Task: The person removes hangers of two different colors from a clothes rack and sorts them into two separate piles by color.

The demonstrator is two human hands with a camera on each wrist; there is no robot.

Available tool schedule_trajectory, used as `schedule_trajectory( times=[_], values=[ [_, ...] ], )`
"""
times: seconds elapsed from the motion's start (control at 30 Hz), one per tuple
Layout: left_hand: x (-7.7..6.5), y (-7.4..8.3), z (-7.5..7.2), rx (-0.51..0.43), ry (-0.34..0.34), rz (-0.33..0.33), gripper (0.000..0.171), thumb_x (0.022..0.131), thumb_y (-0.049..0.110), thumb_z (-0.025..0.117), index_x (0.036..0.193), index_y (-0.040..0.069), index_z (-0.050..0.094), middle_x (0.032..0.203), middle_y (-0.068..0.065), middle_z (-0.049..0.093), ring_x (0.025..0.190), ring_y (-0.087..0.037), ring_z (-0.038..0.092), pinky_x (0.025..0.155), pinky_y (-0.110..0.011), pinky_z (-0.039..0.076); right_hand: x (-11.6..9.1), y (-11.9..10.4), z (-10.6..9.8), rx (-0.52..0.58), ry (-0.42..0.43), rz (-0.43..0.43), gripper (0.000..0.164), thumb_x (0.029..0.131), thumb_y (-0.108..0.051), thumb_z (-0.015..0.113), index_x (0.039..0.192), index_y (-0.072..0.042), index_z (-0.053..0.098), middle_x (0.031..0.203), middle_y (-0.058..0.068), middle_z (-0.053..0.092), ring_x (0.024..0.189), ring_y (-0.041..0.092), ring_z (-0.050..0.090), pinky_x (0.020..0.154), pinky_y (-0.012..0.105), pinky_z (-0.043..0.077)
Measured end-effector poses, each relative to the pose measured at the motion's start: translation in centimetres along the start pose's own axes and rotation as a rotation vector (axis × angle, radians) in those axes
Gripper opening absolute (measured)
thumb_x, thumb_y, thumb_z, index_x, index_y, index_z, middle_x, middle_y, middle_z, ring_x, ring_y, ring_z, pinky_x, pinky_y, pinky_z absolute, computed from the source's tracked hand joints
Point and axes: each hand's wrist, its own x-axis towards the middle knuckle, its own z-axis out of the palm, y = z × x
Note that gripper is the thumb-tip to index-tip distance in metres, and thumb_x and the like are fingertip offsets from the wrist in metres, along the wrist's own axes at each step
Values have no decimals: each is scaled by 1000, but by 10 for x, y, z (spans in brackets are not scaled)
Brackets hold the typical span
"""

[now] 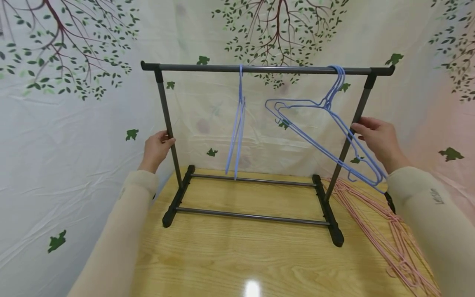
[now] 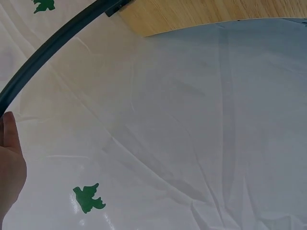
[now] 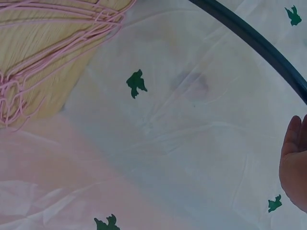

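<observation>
A small black clothes rack [image 1: 200,68] stands on the wooden table. My left hand [image 1: 155,149] holds its left post [image 1: 165,107] partway up, thumb in front and fingers behind. On the other side my right hand [image 1: 382,140] pinches the right post [image 1: 362,100] at a similar height. Blue hangers [image 1: 241,84] hang edge-on near the middle of the top bar. More blue hangers [image 1: 327,105] hang by the right post, their lower right corner close to my right wrist. Each wrist view catches only part of a hand beside a dark post.
Several pink hangers [image 1: 397,225] lie in a pile on the table, right of the rack and partly under my right forearm. Behind and beside the table [image 1: 222,255] hangs a pale cloth printed with branches and green leaves [image 1: 131,134].
</observation>
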Motion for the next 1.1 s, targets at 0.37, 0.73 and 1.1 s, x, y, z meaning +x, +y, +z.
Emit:
schedule_trajectory(
  times=[0.37, 0.73, 1.1],
  values=[
    [-28, -3, 21, -54, 265, 106, 49, 101, 22, 60, 142, -1, 49, 123, -26, 55, 112, -37, 55, 93, -47, 49, 3, 5, 8, 60, 21, 2, 68, 97, -41, 59, 147, 2, 43, 122, 3, 60, 84, -8, 61, 77, 13, 52],
    [-51, 51, 31, -175, 221, 178, 41, 101, 26, 61, 134, 4, 58, 109, -14, 62, 101, -25, 59, 85, -35, 48, 3, 10, 9, -86, 8, 29, 70, 97, -53, 54, 148, -6, 46, 132, 11, 60, 103, 10, 60, 83, 23, 51],
    [-63, 133, 44, -269, 35, 299, 43, 100, 30, 63, 135, 6, 58, 111, -10, 65, 102, -21, 60, 89, -37, 51, 3, 12, 7, -76, 11, -2, 73, 93, -57, 57, 143, -4, 53, 107, -10, 66, 87, -2, 59, 68, 12, 48]
  ],
)
